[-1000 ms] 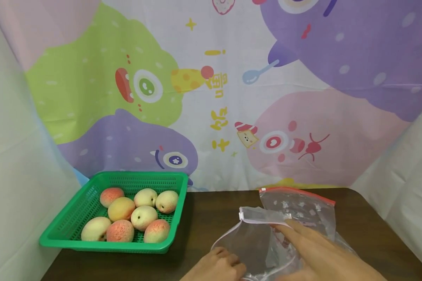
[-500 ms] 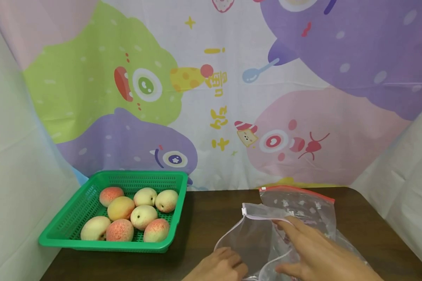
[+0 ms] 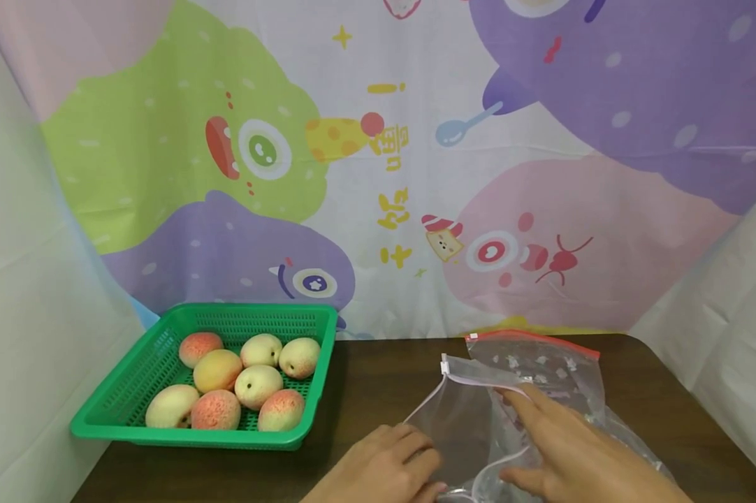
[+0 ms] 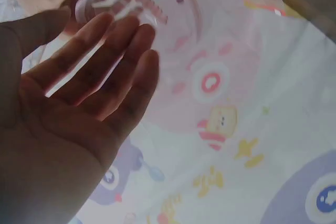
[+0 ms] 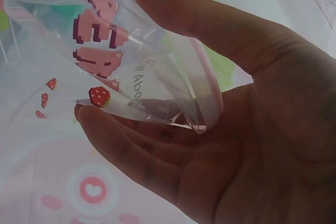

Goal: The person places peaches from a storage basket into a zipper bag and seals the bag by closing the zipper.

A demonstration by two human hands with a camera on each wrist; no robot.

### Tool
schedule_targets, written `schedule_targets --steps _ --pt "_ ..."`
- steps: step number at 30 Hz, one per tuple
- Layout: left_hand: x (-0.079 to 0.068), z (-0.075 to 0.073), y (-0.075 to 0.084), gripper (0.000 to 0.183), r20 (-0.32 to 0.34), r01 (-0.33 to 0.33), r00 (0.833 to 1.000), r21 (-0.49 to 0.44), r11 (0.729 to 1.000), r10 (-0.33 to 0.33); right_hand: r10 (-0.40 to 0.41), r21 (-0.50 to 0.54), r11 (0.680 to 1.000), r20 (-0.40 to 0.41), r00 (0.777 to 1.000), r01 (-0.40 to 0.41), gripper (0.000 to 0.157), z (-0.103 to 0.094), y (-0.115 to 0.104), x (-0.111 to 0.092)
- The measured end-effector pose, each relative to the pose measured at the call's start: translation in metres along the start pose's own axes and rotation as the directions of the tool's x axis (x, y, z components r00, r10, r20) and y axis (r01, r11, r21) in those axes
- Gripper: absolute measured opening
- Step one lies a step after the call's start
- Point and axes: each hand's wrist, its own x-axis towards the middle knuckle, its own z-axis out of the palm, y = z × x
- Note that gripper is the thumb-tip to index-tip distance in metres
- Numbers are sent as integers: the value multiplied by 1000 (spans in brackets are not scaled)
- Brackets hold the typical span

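A clear slider zip bag [image 3: 460,426] with a pale pink zip edge stands with its mouth parted at the front of the table. My left hand [image 3: 384,464] is at the left side of that mouth; the left wrist view shows its fingers [image 4: 126,40] loosely extended, near the bag's edge. My right hand [image 3: 579,447] is at the bag's right side, thumb and fingers spread apart against the film, which lies between them. Pink lettering and a printed strawberry [image 5: 98,97] show on the film in the right wrist view.
To the left stands a green plastic basket [image 3: 195,437] holding several peaches [image 3: 217,372]. Another clear bag [image 3: 567,384] with a red zip edge lies behind my right hand on the dark wooden table [image 3: 365,391]. A cartoon-printed cloth [image 3: 403,293] hangs at the back.
The zip bag's slider end has shifted slightly up and to the right. More of my left hand now shows, its fingers less tucked in. My right hand stays at the bag's right side.
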Motion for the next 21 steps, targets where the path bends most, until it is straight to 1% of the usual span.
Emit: schedule_targets --steps 2,5,7,10,13,15,18,21 --pt "0 -6 -4 17 -28 30 999 -14 999 -30 -24 -18 1000 -20 1000 24 93 1 1 0" --pt "-2 -13 -8 18 -51 86 995 -43 995 -88 -27 -26 999 -27 999 26 92 1 2 -1" --pt "-3 -17 -11 18 -46 122 991 -70 990 -125 -14 -19 1000 -19 1000 14 92 1 1 -1" --pt "-6 -23 -14 18 -21 161 986 -105 981 -164 2 -1 1000 -6 1000 -2 91 1 0 -1" --pt "-9 -29 -18 20 -21 182 982 -115 977 -185 8 1 1000 -5 1000 -8 90 1 0 -1" --pt "-11 -31 -21 21 -21 201 979 -112 973 -204 -7 -7 1000 -14 1000 6 90 1 1 -1" --pt "-14 -35 -27 21 -21 248 967 -114 962 -252 -19 -24 1000 -27 999 18 90 2 1 -1" --pt "-17 -37 -33 19 -6 302 952 -126 945 -305 -23 -21 1000 -25 999 22 91 2 2 -1"
